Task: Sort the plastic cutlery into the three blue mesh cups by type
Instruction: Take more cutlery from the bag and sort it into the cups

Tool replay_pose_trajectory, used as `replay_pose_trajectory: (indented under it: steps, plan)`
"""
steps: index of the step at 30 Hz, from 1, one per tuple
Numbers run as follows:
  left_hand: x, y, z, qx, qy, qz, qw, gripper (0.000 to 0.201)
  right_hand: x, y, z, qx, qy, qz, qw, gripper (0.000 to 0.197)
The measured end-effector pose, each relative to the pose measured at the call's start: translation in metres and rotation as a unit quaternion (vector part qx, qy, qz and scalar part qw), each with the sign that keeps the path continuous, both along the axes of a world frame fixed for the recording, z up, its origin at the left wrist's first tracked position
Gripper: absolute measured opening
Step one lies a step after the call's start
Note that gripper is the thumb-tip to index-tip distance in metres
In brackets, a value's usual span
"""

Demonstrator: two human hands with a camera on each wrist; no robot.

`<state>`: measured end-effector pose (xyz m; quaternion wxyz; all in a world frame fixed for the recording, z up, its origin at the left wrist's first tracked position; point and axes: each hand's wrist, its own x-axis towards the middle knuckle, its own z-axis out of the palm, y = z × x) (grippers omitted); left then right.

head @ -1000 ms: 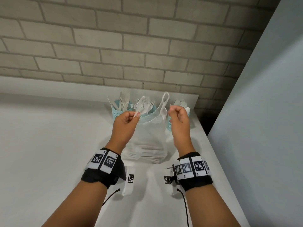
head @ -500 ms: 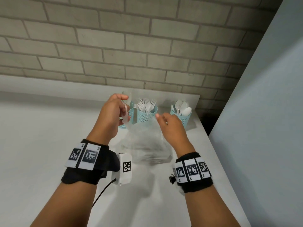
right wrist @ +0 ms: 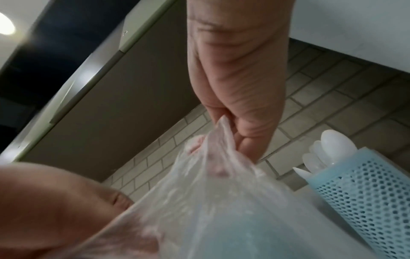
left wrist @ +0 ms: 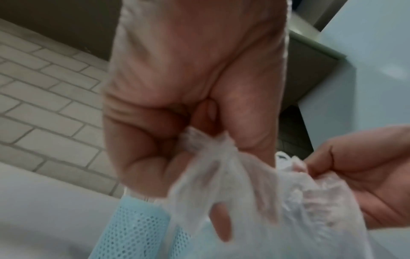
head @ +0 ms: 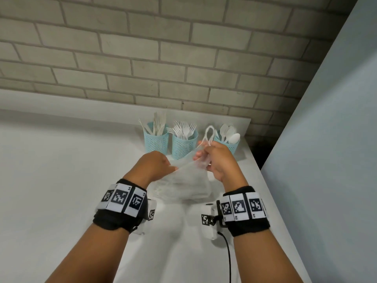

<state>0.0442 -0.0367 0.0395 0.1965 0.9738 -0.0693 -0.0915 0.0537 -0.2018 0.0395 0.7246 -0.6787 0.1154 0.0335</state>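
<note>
Our left hand [head: 156,166] and right hand [head: 217,160] each pinch the thin clear plastic bag [head: 183,186], spreading its mouth, probably to reach cutlery inside. At twelve o'clock on the white counter [head: 61,180] stand three blue mesh cups [head: 182,146], sorted.

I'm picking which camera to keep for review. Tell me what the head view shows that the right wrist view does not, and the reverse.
Only the head view shows all three blue mesh cups in a row by the brick wall: knives, forks, spoons. It also shows both tagged wristbands and the bag's loop handle sticking up.

Only the right wrist view shows the right hand's curled fingers pinching the film from below, plus a ceiling light.

Both show the clear plastic bag held between both hands, the left hand, and the spoon cup.
</note>
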Motion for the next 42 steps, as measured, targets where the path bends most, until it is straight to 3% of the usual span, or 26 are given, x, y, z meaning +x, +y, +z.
replay_pose_trajectory:
  steps: [2,4,6,7,9,11,12,14,16,18,20,21,22,24,26,27,29,30,31,32,35,37,40,42]
  plan:
    - [0.002,-0.002,-0.007,0.02,0.019,-0.014,1.0,0.044,0.001,-0.003,0.0,0.035,0.01,-0.002,0.999,0.024]
    - [0.006,-0.001,-0.016,-0.01,0.019,0.006,1.0,0.032,0.0,-0.003,-0.002,-0.008,-0.003,0.001,1.0,0.022]
    - [0.014,0.002,-0.025,-0.162,0.048,0.077,0.983,0.017,-0.004,-0.007,-0.001,-0.101,-0.016,0.037,0.994,0.031]
    - [0.016,0.004,-0.026,-0.288,0.098,0.123,0.945,0.012,-0.006,-0.01,-0.001,-0.158,-0.018,0.069,0.985,0.039]
    - [0.018,0.01,-0.027,-0.496,0.216,0.178,0.822,0.003,-0.009,-0.017,-0.004,-0.29,-0.016,0.137,0.947,0.04]
    - [0.019,0.019,-0.027,-0.622,0.27,0.198,0.708,0.004,-0.007,-0.023,-0.011,-0.377,0.0,0.153,0.913,0.038]
    - [0.021,0.022,-0.028,-0.663,0.278,0.203,0.665,0.006,-0.005,-0.025,-0.016,-0.379,0.019,0.149,0.913,0.038]
    - [0.023,0.027,-0.032,-0.725,0.283,0.213,0.59,0.009,-0.003,-0.025,-0.022,-0.285,0.061,0.118,0.949,0.027]
    - [0.025,0.027,-0.039,-0.773,0.283,0.233,0.517,0.015,-0.001,-0.025,-0.03,-0.05,0.106,0.073,0.99,0.022]
    - [0.027,0.025,-0.047,-0.798,0.292,0.257,0.459,0.018,0.005,-0.03,-0.039,0.176,0.124,0.021,0.976,0.016]
    - [0.03,0.025,-0.056,-0.806,0.313,0.271,0.424,0.014,0.01,-0.035,-0.049,0.296,0.137,-0.016,0.945,0.015]
    - [0.032,0.026,-0.06,-0.799,0.32,0.281,0.425,0.015,0.012,-0.037,-0.055,0.322,0.153,-0.032,0.934,0.015]
    - [0.035,0.027,-0.066,-0.783,0.319,0.291,0.448,0.02,0.015,-0.039,-0.062,0.337,0.168,-0.05,0.925,0.011]
    - [0.036,0.028,-0.07,-0.74,0.307,0.301,0.518,0.029,0.017,-0.04,-0.078,0.343,0.171,-0.088,0.919,0.024]
    - [0.034,0.028,-0.068,-0.699,0.272,0.303,0.588,0.028,0.017,-0.04,-0.079,0.302,0.176,-0.117,0.929,0.015]
    - [0.033,0.027,-0.066,-0.669,0.244,0.296,0.637,0.032,0.017,-0.04,-0.076,0.248,0.174,-0.12,0.945,0.01]
    - [0.03,0.028,-0.06,-0.534,0.174,0.274,0.781,0.042,0.016,-0.037,-0.063,0.05,0.137,-0.098,0.984,0.017]
    - [0.028,0.028,-0.058,-0.438,0.137,0.262,0.849,0.049,0.016,-0.036,-0.058,-0.081,0.113,-0.082,0.987,0.028]
    - [0.024,0.026,-0.054,-0.346,0.099,0.25,0.899,0.057,0.014,-0.034,-0.051,-0.21,0.09,-0.072,0.971,0.039]
    - [0.022,0.024,-0.052,-0.27,0.066,0.239,0.93,0.064,0.011,-0.032,-0.043,-0.31,0.071,-0.062,0.946,0.047]
    - [0.015,0.011,-0.044,-0.159,-0.036,0.189,0.968,0.067,0.003,-0.018,-0.031,-0.522,0.075,0.017,0.85,0.063]
    - [0.012,0.001,-0.043,-0.085,-0.041,0.131,0.987,0.063,-0.003,-0.007,-0.032,-0.567,0.079,0.084,0.816,0.063]
    - [0.01,-0.009,-0.048,0.003,-0.04,0.082,0.996,0.039,-0.008,0.005,-0.044,-0.569,0.063,0.107,0.813,0.039]
    - [0.012,-0.007,-0.051,-0.048,-0.05,0.086,0.994,0.021,-0.004,0.006,-0.051,-0.527,0.019,0.089,0.845,0.015]
